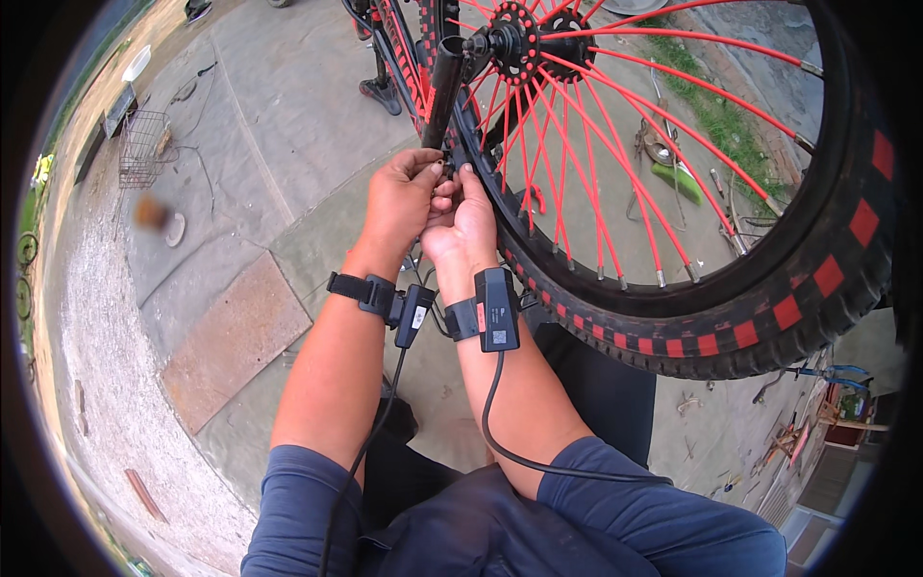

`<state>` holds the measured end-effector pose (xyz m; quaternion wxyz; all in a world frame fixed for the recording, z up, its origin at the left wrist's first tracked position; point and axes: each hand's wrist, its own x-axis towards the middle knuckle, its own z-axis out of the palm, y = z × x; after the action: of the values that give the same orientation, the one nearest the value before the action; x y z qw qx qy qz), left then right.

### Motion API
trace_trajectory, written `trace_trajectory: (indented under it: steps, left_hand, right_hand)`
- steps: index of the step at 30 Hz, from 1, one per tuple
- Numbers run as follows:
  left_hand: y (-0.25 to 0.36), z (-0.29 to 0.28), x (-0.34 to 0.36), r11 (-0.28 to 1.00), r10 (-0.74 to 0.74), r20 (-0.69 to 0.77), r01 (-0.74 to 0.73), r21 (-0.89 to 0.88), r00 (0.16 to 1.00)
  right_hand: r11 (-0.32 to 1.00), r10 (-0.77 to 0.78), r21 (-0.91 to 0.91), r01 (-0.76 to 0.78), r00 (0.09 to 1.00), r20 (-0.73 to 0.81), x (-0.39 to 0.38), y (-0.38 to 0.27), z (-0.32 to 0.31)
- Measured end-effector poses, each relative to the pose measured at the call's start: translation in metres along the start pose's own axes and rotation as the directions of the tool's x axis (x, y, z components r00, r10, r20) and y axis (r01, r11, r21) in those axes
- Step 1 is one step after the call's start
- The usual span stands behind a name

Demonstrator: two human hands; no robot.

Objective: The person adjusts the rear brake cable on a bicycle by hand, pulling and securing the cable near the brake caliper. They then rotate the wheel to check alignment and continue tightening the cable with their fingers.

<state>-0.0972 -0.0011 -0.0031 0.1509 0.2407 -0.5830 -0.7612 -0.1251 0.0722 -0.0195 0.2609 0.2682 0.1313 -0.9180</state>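
A bicycle wheel with red spokes fills the upper right, its black tyre (747, 335) chequered with red blocks. Beside its rim runs a black frame tube (443, 96), with a black hub (515, 40) near its upper end. Just below the tube, my left hand (397, 200) is closed, thumb and fingers pinched together. My right hand (468, 223) meets it from the right, palm partly up, fingers curled and thumb raised near the rim. Both hands are at a small dark part by the tube, mostly hidden by the fingers; I cannot make out its kind.
A brown board (236, 340) lies on the grey ground to the left. Further off are a wire basket (144, 149) and a pale disc (175, 229). Tools and loose parts lie beyond the spokes and at the right. Black cables (492, 404) run from devices on both my wrists.
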Motion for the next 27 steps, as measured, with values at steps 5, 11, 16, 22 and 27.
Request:
trace_trajectory:
  steps: [5, 11, 16, 22, 27]
  left_hand:
    - [0.002, 0.000, -0.003, 0.987, -0.080, 0.026, 0.083, -0.138, 0.996]
    - [0.000, 0.001, -0.003, 0.974, -0.127, 0.030, 0.131, -0.184, 0.991]
    - [-0.001, 0.001, -0.002, 0.978, -0.146, 0.020, 0.147, -0.149, 0.989]
    - [0.000, -0.002, 0.002, 0.986, -0.151, 0.024, 0.152, -0.061, 0.988]
    - [0.001, -0.007, 0.007, 0.990, -0.127, 0.058, 0.123, 0.063, 0.990]
  right_hand:
    - [1.000, 0.023, 0.020, -0.022, 1.000, -0.018, 0.000, 0.000, 0.000]
    - [1.000, -0.010, -0.012, 0.009, 0.999, -0.043, -0.002, 0.002, 0.002]
    - [0.999, -0.019, -0.027, 0.018, 0.999, -0.028, -0.001, 0.001, 0.002]
    - [1.000, -0.006, -0.015, 0.005, 0.997, -0.073, -0.001, 0.002, 0.004]
    - [1.000, -0.010, -0.012, 0.009, 0.999, -0.052, 0.000, 0.001, 0.003]
